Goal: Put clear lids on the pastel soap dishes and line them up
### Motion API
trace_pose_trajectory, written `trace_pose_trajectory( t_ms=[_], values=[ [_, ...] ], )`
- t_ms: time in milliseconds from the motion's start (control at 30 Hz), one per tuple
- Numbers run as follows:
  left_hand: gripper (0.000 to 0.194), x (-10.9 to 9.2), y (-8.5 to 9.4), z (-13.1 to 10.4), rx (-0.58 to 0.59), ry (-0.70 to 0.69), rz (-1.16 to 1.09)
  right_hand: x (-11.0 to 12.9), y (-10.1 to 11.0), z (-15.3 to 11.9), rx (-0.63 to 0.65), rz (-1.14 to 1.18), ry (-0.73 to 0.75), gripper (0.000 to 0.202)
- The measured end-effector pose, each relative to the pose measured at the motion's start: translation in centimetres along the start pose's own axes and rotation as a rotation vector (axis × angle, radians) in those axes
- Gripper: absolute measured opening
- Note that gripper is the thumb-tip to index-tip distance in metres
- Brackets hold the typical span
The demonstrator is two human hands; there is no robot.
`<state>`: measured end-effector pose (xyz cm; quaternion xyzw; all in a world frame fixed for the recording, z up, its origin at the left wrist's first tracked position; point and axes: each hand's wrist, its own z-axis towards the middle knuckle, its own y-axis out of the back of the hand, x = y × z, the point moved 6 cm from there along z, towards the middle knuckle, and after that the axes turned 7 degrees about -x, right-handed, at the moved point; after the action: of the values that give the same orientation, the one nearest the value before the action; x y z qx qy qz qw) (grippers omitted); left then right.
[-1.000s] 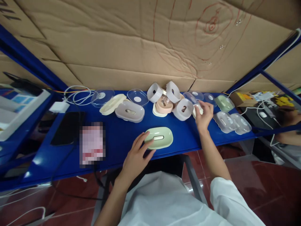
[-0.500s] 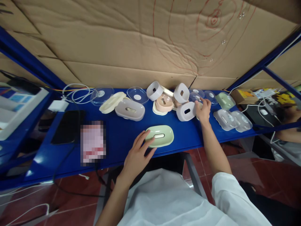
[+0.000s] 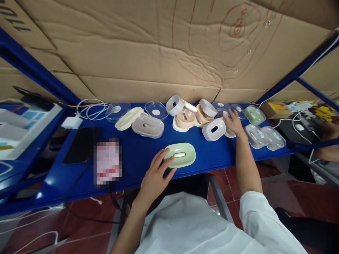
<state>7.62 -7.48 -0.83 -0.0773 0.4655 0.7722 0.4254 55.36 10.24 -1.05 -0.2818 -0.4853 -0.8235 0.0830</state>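
My left hand point(image 3: 157, 173) rests at the left end of a light green oval dish point(image 3: 189, 151), fingers spread and fingertips touching its rim. A slot in the dish's floor holds a small pale bar point(image 3: 179, 154). My right hand point(image 3: 234, 123) reaches to the back right with its fingers apart, over a cream piece point(image 3: 230, 133) that it partly hides. Clear plastic lids point(image 3: 222, 108) lie just behind its fingertips. Left of this hand is a pale grey cup-like part point(image 3: 216, 129) with a dark slot. Whether the right fingertips touch anything is hard to make out.
Peach point(image 3: 185, 118) and grey parts are piled at the back centre, a grey oval dish point(image 3: 149, 126) left of them. Clear packed pieces point(image 3: 255, 137) and another green dish point(image 3: 254, 114) lie right. A blurred-out pink item point(image 3: 107, 162) and dark phone-like slab point(image 3: 79, 144) lie left.
My right hand has shifted right, away from the grey cup-like part, and its fingers have spread. A grey part behind has tipped onto the peach one. My left hand stays at the green dish.
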Motion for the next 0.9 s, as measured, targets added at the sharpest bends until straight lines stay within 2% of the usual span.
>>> trace_pose_trajectory(
  t_ms=[133,233,300,367,500,567,633,733,800,900],
  values=[
    [0.033,0.1,0.0,0.0,0.009,0.011,0.001,-1.0,0.0,-0.6,0.199,0.039,0.006,0.097],
    [0.033,0.1,-0.1,-0.1,0.012,0.010,0.005,-0.8,0.4,-0.8,0.242,0.050,0.056,0.101],
    [0.033,0.0,-0.1,-0.1,0.011,0.006,0.006,-0.4,0.8,-0.9,0.236,0.049,0.076,0.095],
    [0.033,0.0,0.0,0.0,0.011,0.004,0.007,0.4,1.7,-0.8,0.162,0.036,0.101,0.082],
    [0.033,0.1,0.0,-0.1,0.020,0.018,-0.001,3.7,4.9,-1.9,-0.148,-0.016,0.193,0.067],
    [0.033,0.2,0.0,-0.2,0.024,0.023,-0.012,6.3,6.0,-4.4,-0.253,-0.018,0.274,0.062],
    [0.036,0.2,0.0,-0.3,0.029,0.036,-0.026,9.4,6.1,-8.1,-0.272,0.029,0.372,0.055],
    [0.048,0.5,0.1,-0.2,0.021,0.100,-0.050,14.0,4.0,-15.0,-0.078,0.156,0.523,0.054],
    [0.059,0.7,0.3,-0.1,0.002,0.142,-0.066,16.7,2.2,-19.2,0.051,0.151,0.622,0.058],
    [0.072,0.9,0.3,-0.1,-0.002,0.157,-0.075,19.6,0.0,-23.0,0.169,0.103,0.709,0.061]
  ],
)
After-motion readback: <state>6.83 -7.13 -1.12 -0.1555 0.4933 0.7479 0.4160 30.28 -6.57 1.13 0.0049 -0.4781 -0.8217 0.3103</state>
